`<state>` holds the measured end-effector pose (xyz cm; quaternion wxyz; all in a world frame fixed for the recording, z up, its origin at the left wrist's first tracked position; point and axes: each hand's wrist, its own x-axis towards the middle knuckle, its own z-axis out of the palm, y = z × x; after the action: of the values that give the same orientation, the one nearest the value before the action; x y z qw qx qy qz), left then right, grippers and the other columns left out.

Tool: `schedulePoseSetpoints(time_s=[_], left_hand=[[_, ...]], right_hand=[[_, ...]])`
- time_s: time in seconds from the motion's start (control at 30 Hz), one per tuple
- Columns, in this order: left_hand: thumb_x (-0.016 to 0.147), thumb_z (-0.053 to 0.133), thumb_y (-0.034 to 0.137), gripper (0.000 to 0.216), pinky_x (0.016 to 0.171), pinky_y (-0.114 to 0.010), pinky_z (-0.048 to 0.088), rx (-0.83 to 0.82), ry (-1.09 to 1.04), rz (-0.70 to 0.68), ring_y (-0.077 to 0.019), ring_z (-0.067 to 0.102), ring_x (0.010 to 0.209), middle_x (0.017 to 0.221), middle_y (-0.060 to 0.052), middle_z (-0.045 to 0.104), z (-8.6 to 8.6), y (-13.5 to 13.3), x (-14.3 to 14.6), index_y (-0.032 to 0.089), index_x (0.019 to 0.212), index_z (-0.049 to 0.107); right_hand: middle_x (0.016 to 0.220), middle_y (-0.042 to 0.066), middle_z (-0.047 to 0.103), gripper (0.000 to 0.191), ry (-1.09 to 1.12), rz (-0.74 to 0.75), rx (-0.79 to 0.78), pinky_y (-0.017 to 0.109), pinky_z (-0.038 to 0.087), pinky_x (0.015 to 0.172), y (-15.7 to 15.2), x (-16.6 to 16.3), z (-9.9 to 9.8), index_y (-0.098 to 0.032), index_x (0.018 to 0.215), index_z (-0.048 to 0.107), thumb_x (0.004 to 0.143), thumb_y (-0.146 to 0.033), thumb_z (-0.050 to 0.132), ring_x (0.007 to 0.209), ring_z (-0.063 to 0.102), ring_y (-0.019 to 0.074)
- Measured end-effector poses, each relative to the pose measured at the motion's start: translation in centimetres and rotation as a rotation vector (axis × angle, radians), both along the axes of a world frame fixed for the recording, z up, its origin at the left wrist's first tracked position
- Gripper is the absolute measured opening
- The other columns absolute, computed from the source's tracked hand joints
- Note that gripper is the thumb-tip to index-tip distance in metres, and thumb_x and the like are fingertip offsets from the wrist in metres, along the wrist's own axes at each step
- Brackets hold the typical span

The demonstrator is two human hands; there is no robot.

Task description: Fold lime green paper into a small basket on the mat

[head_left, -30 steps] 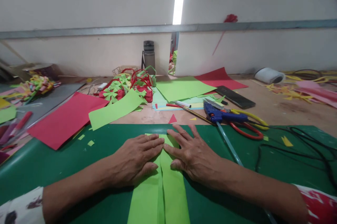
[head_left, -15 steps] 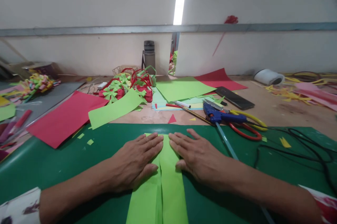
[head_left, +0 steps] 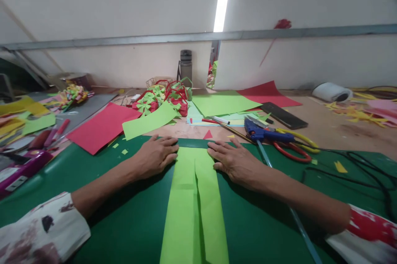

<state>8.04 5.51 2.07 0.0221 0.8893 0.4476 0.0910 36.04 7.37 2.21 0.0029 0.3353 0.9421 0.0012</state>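
Note:
A long sheet of light green paper (head_left: 181, 214) lies before me on the green mat (head_left: 124, 222), both long sides folded in so their edges meet near the middle. The folded flaps stand slightly raised along that seam. My left hand (head_left: 156, 156) lies flat with fingers stretched, its fingertips at the paper's far left corner. On the far right corner rest the fingers of my right hand (head_left: 231, 158), spread and flat. Neither hand grips anything.
Beyond the right hand lie a blue glue gun (head_left: 259, 133), scissors (head_left: 297, 154) and a phone (head_left: 283, 115). Red paper (head_left: 102, 127) and small red-and-green paper baskets (head_left: 167, 100) sit left of centre. A bottle (head_left: 186, 67) stands against the wall. A black cable (head_left: 356, 177) runs along the right.
My left hand has slid off the paper's left flap to its outer edge. The right hand has shifted slightly outward. The view has turned a little left.

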Motion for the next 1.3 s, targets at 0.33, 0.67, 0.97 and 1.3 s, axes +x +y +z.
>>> schedulePoseSetpoints(time_s=[0.33, 0.67, 0.97, 1.3], left_hand=[[0.085, 0.054, 0.018, 0.01, 0.057, -0.024, 0.044, 0.097, -0.292, 0.125, -0.0141, 0.056, 0.062, 0.07, -0.002, 0.062, -0.4, -0.8, 0.8, 0.013, 0.078, 0.059], [0.093, 0.044, 0.017, 0.022, 0.067, -0.028, 0.042, 0.086, -0.331, -0.183, -0.0164, 0.051, 0.075, 0.084, -0.006, 0.062, -1.3, -2.6, 1.6, 0.015, 0.081, 0.062], [0.094, 0.037, 0.014, 0.03, 0.063, -0.031, 0.041, 0.12, -0.224, -0.322, -0.018, 0.049, 0.069, 0.076, -0.007, 0.06, -1.0, -4.1, 1.7, 0.015, 0.076, 0.061], [0.096, 0.032, 0.014, 0.029, 0.072, -0.032, 0.045, 0.03, -0.151, -0.355, -0.0194, 0.052, 0.079, 0.086, -0.009, 0.061, -0.3, -4.7, 1.2, 0.016, 0.09, 0.061]], right_hand=[[0.137, 0.018, 0.048, 0.037, 0.067, 0.033, 0.032, 0.056, 0.035, 0.095, 1.2, 0.8, -0.6, -0.014, 0.125, 0.053, 0.09, -0.017, 0.041, 0.124, 0.044, 0.0333], [0.096, 0.008, 0.068, 0.018, 0.423, 0.063, -0.225, 0.028, 0.048, 0.075, -0.6, -1.1, 2.6, -0.017, 0.093, 0.066, 0.09, -0.019, 0.048, 0.085, 0.063, 0.0166], [0.072, 0.001, 0.06, 0.01, 0.313, 0.064, -0.377, 0.023, 0.039, 0.061, -0.6, -3.3, 2.6, -0.016, 0.077, 0.061, 0.085, -0.015, 0.055, 0.066, 0.054, 0.0123], [0.082, 0.006, 0.061, 0.005, 0.29, 0.182, -0.269, 0.027, 0.043, 0.069, -2.0, -2.2, 1.7, -0.016, 0.087, 0.059, 0.086, -0.018, 0.055, 0.078, 0.056, 0.0165]])
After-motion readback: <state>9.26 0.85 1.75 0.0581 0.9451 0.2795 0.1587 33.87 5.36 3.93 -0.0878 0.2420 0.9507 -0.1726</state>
